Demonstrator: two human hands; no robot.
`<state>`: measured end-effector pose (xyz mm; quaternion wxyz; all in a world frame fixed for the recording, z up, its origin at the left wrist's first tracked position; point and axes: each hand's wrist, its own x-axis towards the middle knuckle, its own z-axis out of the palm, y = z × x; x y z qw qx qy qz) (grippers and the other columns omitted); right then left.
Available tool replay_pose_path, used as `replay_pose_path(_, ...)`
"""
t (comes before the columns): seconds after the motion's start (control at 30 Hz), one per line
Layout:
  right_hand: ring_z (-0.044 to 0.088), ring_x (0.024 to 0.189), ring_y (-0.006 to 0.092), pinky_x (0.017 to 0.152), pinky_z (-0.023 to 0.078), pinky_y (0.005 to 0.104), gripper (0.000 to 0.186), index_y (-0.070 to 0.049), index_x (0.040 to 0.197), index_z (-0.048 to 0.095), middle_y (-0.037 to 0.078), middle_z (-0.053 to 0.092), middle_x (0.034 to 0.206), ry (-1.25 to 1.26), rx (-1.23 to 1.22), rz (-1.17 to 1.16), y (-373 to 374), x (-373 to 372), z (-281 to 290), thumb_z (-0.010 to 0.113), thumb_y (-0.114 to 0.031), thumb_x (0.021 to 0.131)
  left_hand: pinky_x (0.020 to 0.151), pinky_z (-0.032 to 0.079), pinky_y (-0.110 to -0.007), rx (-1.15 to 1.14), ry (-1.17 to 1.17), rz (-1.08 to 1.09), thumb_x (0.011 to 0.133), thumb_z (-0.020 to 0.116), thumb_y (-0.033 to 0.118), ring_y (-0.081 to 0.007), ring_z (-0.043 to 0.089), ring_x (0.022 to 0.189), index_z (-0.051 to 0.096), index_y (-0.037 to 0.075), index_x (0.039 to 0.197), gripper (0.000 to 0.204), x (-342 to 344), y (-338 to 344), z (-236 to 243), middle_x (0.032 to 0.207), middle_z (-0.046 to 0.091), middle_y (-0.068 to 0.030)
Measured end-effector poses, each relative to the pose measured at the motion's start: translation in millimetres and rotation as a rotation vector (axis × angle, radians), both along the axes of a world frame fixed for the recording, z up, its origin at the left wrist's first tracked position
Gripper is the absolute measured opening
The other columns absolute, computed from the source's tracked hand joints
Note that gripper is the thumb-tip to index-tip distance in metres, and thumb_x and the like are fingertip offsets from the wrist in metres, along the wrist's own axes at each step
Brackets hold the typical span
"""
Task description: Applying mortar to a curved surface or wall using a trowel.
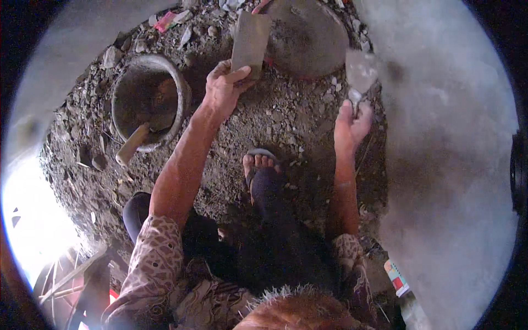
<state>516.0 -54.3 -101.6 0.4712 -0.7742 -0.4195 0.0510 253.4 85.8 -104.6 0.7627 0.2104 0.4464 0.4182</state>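
My left hand (223, 91) grips a flat, grey-brown rectangular board (250, 41) by its near end, thumb on its face. The board tilts upward beside a wide round pan (308, 41) with a greyish inside. My right hand (353, 124) is closed around the handle of a trowel (361, 70). Its blade, slightly blurred, points away from me near the foot of the grey wall. To the left of my left forearm sits a round, mud-caked tub (184, 91). A tool with a pale wooden handle (132, 144) leans over the tub's near rim.
Rubble and loose soil (308, 126) cover the ground. A smooth grey wall (451, 137) borders the right side. My sandalled foot (261, 162) rests between my arms. A pink wrapper (165, 22) lies at the far left, and a small printed packet (396, 278) at the lower right.
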Motion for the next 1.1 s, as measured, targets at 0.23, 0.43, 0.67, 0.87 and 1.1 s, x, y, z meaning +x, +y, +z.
replay_pose_path(0.23, 0.045, 0.048, 0.0109, 0.038, 0.035, 0.0289, 0.035, -0.011, 0.116, 0.051, 0.000, 0.054, 0.074, 1.064, 0.063, -0.208, -16, 16, -17, 0.073, -0.017, 0.090, 0.095, 0.054, -0.042, -0.093, -0.104, 0.099, 0.091, 0.065, -0.001, -0.0271, 0.063, 0.106, 0.055, 0.003, 0.120, 0.031, 39, 22, -38, 0.116, 0.063, -0.0111)
replay_pose_path(0.43, 0.053, 0.055, 0.0141, 0.044, 0.045, 0.0300, 0.043, -0.008, 0.120, 0.048, 0.003, 0.059, 0.078, 0.947, -0.001, -0.307, -21, 39, -44, 0.073, -0.015, 0.087, 0.095, 0.047, -0.051, -0.161, 0.130, 0.048, 0.085, 0.076, 0.009, -0.0278, 0.058, 0.109, 0.056, 0.003, 0.117, 0.038, 50, 42, -69, 0.112, 0.064, -0.0109)
replay_pose_path(0.67, 0.061, 0.102, 0.0377, 0.088, 0.052, 0.0488, 0.070, 0.007, 0.139, 0.038, 0.027, 0.057, 0.123, 0.212, -0.550, -0.585, -46, 108, -69, 0.070, -0.026, 0.086, 0.102, 0.048, -0.037, -0.105, 0.152, -0.064, 0.092, 0.067, 0.022, -0.0257, 0.064, 0.112, 0.062, 0.004, 0.127, 0.040, 54, 69, -110, 0.125, 0.067, -0.0107)
replay_pose_path(0.87, 0.062, 0.090, 0.0391, 0.086, 0.052, 0.0514, 0.052, 0.006, 0.118, 0.055, 0.025, 0.062, 0.108, -0.446, -0.787, -0.552, -219, 135, -130, 0.070, -0.032, 0.086, 0.099, 0.050, -0.044, -0.038, -0.010, -0.130, 0.087, 0.073, 0.017, -0.0285, 0.063, 0.113, 0.061, 0.000, 0.125, 0.043, 56, 85, -133, 0.123, 0.066, -0.0116)
replay_pose_path(1.1, 0.057, 0.108, 0.0450, 0.092, 0.048, 0.0561, 0.068, -0.003, 0.136, 0.051, 0.025, 0.056, 0.126, -0.349, -1.353, -0.266, -272, 136, -156, 0.064, -0.049, 0.088, 0.093, 0.053, -0.044, -0.134, -0.102, -0.068, 0.089, 0.070, 0.019, -0.0284, 0.066, 0.107, 0.059, 0.006, 0.127, 0.042, 76, 83, -125, 0.117, 0.068, -0.0097)
